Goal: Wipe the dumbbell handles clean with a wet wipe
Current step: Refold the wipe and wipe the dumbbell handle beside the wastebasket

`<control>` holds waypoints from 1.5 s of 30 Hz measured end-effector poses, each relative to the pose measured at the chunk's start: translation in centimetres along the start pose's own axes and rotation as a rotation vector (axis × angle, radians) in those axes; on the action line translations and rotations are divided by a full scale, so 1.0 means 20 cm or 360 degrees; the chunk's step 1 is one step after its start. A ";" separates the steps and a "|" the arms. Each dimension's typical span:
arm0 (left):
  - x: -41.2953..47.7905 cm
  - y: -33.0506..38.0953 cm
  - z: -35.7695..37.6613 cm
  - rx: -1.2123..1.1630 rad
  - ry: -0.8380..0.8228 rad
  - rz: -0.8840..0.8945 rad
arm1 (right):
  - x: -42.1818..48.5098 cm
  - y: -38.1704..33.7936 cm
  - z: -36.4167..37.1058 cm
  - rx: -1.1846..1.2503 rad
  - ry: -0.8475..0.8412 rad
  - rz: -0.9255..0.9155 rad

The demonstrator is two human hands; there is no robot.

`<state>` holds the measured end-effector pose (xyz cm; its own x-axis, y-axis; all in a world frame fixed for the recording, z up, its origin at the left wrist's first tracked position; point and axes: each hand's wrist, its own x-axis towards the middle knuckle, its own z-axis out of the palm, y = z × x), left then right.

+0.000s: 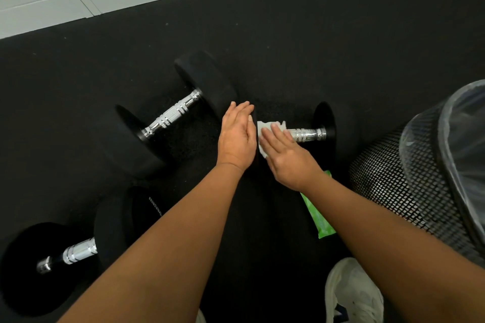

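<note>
I see the left hand (237, 136) with straight fingers resting flat on the near black rubber head of the right-most black dumbbell (338, 126), which lies on the black rubber floor (288, 47). The right hand (286, 157), fingers also straight, presses a crumpled white wet wipe (263, 128) onto its ridged chrome handle (307, 135). The two hands sit close together. A green wipe packet (319, 217) lies under the right wrist, beside a black mesh bin (393, 178). Two more dumbbells (170, 115) lie to the left.

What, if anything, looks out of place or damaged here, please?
Nothing stands out: the black dumbbells with chrome handles lie intact on the black floor; the right hand presses the white wet wipe on one.
</note>
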<state>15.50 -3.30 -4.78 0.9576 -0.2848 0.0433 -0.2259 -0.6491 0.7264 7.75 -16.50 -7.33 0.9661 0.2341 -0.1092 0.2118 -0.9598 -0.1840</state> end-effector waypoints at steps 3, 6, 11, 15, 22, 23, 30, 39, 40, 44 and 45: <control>0.00 0.00 0.00 0.0000 -0.0024 0.0006 | -0.05 0.08 0.00 -0.0110 0.0034 -0.0202; 0.00 0.00 0.00 -0.0002 -0.0011 0.0023 | -0.10 0.17 0.00 -0.0195 0.0063 -0.0235; 0.00 0.00 0.00 0.0004 0.0017 0.0034 | -0.08 0.13 0.02 -0.0131 0.0102 -0.0175; 0.00 0.00 0.00 0.0006 0.0006 0.0037 | -0.07 0.13 0.03 -0.0134 0.0091 -0.0205; 0.00 -0.01 0.01 0.0005 0.0041 0.0046 | -0.07 0.08 0.04 -0.0158 0.0079 -0.0071; 0.00 -0.01 0.01 0.0012 0.0042 0.0047 | -0.05 0.07 0.04 -0.0154 0.0062 -0.0092; -0.01 -0.01 0.01 0.0037 0.0037 0.0051 | -0.09 0.10 0.03 -0.0103 0.0077 -0.0047; 0.00 -0.01 0.01 0.0038 0.0048 0.0044 | -0.01 0.10 0.01 -0.0156 0.0046 -0.0203; 0.00 -0.01 0.01 0.0035 0.0047 0.0046 | -0.03 0.10 0.01 -0.0093 0.0069 -0.0129; -0.01 0.00 0.01 0.0023 0.0061 0.0071 | -0.07 0.04 0.03 -0.0034 0.0150 0.0021; -0.01 0.00 0.01 0.0021 0.0064 0.0068 | -0.07 0.02 0.03 -0.0033 0.0147 0.0009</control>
<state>15.36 -3.36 -4.98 0.9534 -0.2840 0.1020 -0.2689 -0.6464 0.7140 6.44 -17.19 -7.84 0.9766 0.2141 -0.0194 0.2082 -0.9644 -0.1632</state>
